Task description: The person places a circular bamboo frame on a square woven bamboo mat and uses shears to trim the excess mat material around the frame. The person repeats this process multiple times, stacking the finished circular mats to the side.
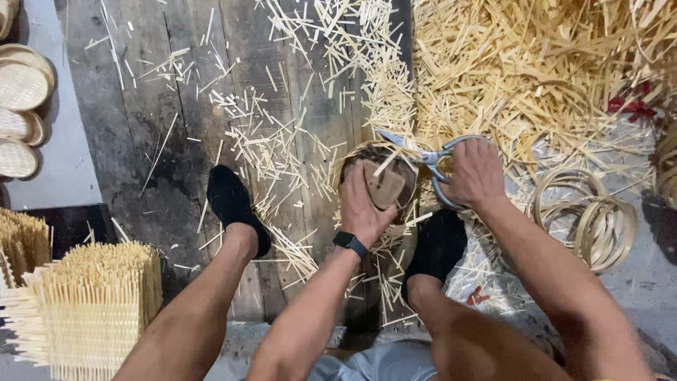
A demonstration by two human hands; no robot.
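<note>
The left hand (361, 204), a dark watch at its wrist, presses a brown wooden block (385, 185) into a small round woven bamboo basket (377, 159). The right hand (476, 173) grips grey metal shears (430, 159), blades at the basket's rim. Pale cut bamboo slivers (282, 141) litter the dark plank floor (141, 127); bamboo hoops (592, 219) lie right.

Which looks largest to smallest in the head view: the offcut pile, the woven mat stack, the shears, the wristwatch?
1. Offcut pile
2. Woven mat stack, though nearness to the camera enlarges it
3. Shears
4. Wristwatch
</note>
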